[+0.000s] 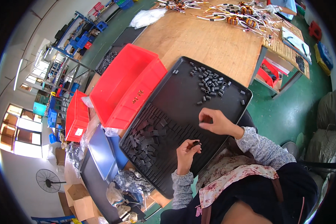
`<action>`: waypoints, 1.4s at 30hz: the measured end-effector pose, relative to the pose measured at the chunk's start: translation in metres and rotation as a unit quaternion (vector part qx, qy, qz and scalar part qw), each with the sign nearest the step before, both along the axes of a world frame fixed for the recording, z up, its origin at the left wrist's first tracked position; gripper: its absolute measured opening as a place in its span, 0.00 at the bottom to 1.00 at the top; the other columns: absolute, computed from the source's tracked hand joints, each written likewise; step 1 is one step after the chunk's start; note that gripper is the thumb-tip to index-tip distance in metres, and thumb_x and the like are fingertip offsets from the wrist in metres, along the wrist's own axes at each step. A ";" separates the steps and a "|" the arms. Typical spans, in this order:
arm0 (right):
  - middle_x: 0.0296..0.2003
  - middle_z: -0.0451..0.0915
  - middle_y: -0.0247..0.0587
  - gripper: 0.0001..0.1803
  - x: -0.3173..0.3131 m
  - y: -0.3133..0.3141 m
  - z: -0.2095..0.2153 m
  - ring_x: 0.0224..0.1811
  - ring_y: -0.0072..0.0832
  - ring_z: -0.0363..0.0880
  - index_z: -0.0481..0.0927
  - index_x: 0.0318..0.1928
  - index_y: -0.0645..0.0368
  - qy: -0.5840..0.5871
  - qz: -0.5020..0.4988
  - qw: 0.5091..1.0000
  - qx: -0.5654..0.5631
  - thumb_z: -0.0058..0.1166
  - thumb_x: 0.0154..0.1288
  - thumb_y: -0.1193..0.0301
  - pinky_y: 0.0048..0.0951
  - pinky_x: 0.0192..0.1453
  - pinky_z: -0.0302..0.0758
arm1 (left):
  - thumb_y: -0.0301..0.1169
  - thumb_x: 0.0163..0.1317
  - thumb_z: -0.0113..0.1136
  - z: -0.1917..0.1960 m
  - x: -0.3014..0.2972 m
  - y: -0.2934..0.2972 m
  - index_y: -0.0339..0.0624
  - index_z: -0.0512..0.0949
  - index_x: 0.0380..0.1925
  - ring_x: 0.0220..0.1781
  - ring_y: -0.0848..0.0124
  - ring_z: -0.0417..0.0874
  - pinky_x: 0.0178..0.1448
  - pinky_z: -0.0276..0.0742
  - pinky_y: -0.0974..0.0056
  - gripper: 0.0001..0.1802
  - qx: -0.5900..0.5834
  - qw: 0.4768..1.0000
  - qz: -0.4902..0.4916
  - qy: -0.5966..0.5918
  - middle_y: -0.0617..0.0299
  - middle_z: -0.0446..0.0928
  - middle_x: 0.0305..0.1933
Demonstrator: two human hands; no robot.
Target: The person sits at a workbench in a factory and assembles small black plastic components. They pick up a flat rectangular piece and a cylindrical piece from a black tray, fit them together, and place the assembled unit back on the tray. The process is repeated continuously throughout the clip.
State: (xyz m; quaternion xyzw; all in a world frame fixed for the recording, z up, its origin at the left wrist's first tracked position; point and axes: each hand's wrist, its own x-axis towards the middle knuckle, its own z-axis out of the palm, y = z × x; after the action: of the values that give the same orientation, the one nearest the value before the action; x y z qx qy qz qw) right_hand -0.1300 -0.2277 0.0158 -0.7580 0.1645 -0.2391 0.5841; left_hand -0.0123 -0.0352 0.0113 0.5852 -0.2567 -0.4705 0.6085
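Head view: a small black part is pinched in the left hand

At the far left of the work area stands a smaller red bin, and beside it a large red bin, which shows no content on its visible floor. Next to it, to the right, a black tray lies at an angle on the wooden table. In the left part of the tray there is a loose heap of flat dark pieces. Dark lines run in rows around this heap; I cannot tell if they are ridges or pieces set in order.

Further right, the left hand is over the near part of the tray, with thumb and fingers together, clamped on the small black part. The fingers cover most of it, so its shape is not clear. The right hand is just beyond, its thumb and forefinger curved toward each other; whether they hold something, I cannot tell. Above it, short black tubes are scattered in the tray's far right part.

The step in hand seems to be handling one part between the fingertips. In my judgement, the next move calls for a steady left pinch and a fine, well-aimed right one.
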 end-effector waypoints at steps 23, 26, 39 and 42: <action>0.33 0.83 0.42 0.03 0.072 0.007 0.003 0.37 0.37 0.82 0.81 0.31 0.62 0.060 -0.075 0.995 -0.005 0.62 0.55 0.77 0.36 0.41 0.77 | 0.31 0.50 0.72 0.023 0.061 0.031 0.44 0.82 0.46 0.56 0.55 0.66 0.61 0.61 0.54 0.21 0.088 0.783 0.083 -0.611 0.60 0.76 0.51; 0.32 0.81 0.41 0.03 0.085 0.014 -0.021 0.39 0.41 0.79 0.81 0.31 0.59 0.078 -0.076 0.973 -0.203 0.62 0.55 0.75 0.40 0.43 0.76 | 0.31 0.48 0.73 0.014 0.063 0.034 0.45 0.83 0.39 0.58 0.56 0.65 0.64 0.57 0.55 0.16 0.112 0.783 0.091 -0.605 0.60 0.76 0.51; 0.41 0.76 0.40 0.14 -0.023 0.020 0.000 0.45 0.42 0.78 0.77 0.45 0.55 0.203 0.097 0.935 -0.274 0.62 0.57 0.73 0.39 0.50 0.76 | 0.30 0.50 0.73 0.011 0.061 0.026 0.46 0.80 0.36 0.57 0.58 0.66 0.61 0.59 0.55 0.14 0.113 0.799 0.086 -0.584 0.62 0.77 0.48; 0.40 0.77 0.40 0.13 -0.034 0.024 0.000 0.46 0.42 0.77 0.76 0.42 0.56 0.204 0.099 0.947 -0.227 0.63 0.57 0.74 0.39 0.50 0.75 | 0.26 0.50 0.71 0.021 0.055 0.019 0.44 0.78 0.28 0.50 0.61 0.70 0.55 0.63 0.58 0.09 0.073 0.808 0.066 -0.581 0.62 0.79 0.41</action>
State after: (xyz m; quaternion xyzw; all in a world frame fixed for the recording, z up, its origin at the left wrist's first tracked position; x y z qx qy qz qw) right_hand -0.1636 -0.2034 0.0154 -0.9157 0.1460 -0.0513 0.3710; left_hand 0.0431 -0.0158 0.0319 0.8076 -0.4878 -0.0194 0.3308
